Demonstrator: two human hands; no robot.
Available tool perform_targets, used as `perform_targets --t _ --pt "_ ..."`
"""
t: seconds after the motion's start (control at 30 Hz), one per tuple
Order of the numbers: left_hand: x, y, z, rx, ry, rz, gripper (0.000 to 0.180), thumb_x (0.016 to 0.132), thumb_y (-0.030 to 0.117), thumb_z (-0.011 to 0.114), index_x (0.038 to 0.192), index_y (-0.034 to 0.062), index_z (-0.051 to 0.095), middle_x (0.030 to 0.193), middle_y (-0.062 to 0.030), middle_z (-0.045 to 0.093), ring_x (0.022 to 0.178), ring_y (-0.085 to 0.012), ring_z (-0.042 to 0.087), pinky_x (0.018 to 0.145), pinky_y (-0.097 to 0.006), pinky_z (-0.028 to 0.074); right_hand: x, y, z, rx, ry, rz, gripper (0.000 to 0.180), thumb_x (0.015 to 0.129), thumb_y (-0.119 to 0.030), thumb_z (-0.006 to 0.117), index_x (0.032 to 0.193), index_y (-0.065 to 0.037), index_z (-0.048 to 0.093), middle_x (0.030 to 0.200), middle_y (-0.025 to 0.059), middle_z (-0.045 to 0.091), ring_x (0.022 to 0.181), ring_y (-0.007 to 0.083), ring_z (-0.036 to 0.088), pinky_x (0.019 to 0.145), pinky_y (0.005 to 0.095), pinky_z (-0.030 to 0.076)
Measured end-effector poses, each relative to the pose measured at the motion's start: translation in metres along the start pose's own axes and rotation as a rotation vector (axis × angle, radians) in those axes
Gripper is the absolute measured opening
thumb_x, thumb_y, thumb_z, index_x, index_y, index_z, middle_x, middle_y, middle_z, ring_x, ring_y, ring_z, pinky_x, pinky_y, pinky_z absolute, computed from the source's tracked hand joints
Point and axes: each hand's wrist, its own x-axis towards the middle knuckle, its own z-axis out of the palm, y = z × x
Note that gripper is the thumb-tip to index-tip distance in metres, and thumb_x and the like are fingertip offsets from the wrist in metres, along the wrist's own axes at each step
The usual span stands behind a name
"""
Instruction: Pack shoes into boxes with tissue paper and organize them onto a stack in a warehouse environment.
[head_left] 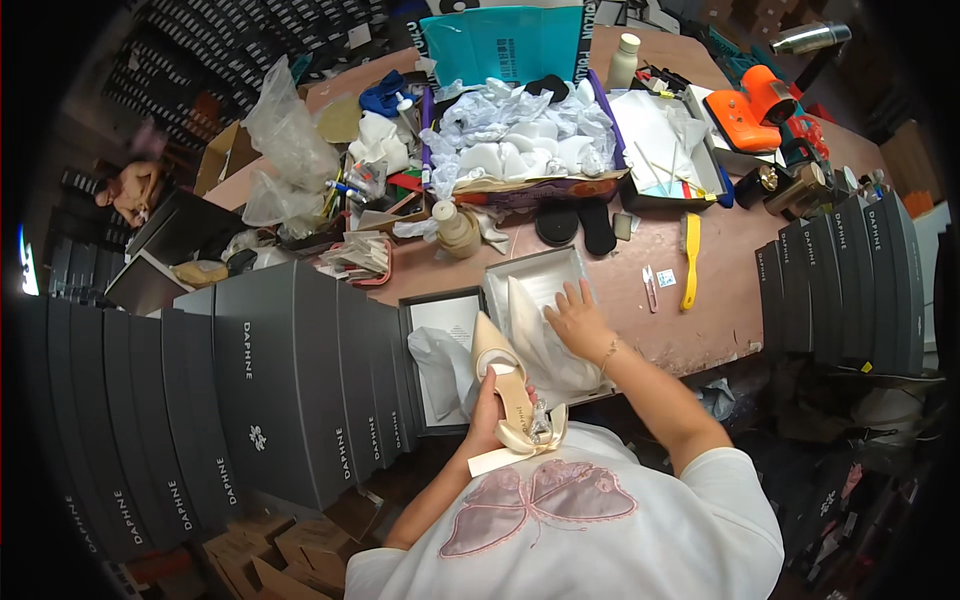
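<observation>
My left hand [487, 408] is closed round a cream pointed-toe shoe [489, 340] with a ribbon bow [515, 440] at its heel end. The shoe is held close in front of my shirt, toe pointing away. My right hand [580, 322] lies with fingers apart over white wrapping paper in an open shoe box [548, 262]. Inside that box, beside the fingers, a pale pointed form [522, 308] shows, partly covered by the paper. Left of it, a dark box lid [407, 335] holds crumpled white tissue [438, 362].
Dark shoe boxes [277, 375] stand stacked at left and more boxes [850, 285] at right. Across the table are a bin of crumpled paper [520, 190], a glue bottle [457, 232], a yellow brush [690, 262], a small cutter [650, 288] and an orange device [745, 115]. Another person [132, 192] sits far left.
</observation>
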Motion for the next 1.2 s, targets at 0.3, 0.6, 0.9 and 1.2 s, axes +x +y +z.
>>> perform_targets --t 0.3,0.6,0.9,1.2 --pt "-0.005 0.007 0.02 -0.05 0.02 0.06 0.055 0.092 0.052 0.045 0.116 0.0025 0.053 0.1 -0.0116 0.059 0.092 -0.0253 0.061 0.088 -0.041 0.05 -0.018 0.0 0.008 0.258 0.002 0.038 0.02 0.081 -0.015 0.051 0.083 -0.008 0.07 0.078 0.0104 0.067 0.095 0.0321 0.058 0.109 0.0622 0.01" --pt "0.007 -0.005 0.02 -0.016 -0.053 -0.005 0.052 0.091 0.05 0.048 0.114 0.0039 0.054 0.1 -0.0108 0.059 0.094 -0.0241 0.06 0.089 -0.043 0.05 -0.026 -0.013 0.023 -0.275 -0.289 -0.001 0.024 0.085 -0.016 0.048 0.101 -0.002 0.061 0.086 0.0162 0.067 0.111 0.0366 0.054 0.108 0.0649 0.007" --pt "0.002 -0.005 0.011 -0.088 -0.108 0.055 0.055 0.091 0.056 0.045 0.12 0.0093 0.051 0.104 -0.0092 0.059 0.096 -0.025 0.059 0.088 -0.044 0.05 -0.009 -0.017 -0.059 0.679 0.253 0.161 0.028 0.078 -0.012 0.066 0.104 -0.006 0.059 0.093 0.0134 0.057 0.08 0.0317 0.059 0.078 0.0446 0.045" --pt "-0.003 -0.003 0.03 0.02 -0.285 0.184 0.055 0.095 0.05 0.043 0.132 0.0103 0.038 0.124 -0.0101 0.052 0.114 -0.0249 0.054 0.097 -0.042 0.045 -0.027 -0.07 -0.088 0.917 0.137 -0.035 0.04 0.077 -0.013 0.069 0.115 -0.007 0.059 0.104 0.0142 0.059 0.09 0.0326 0.06 0.076 0.0382 0.051"
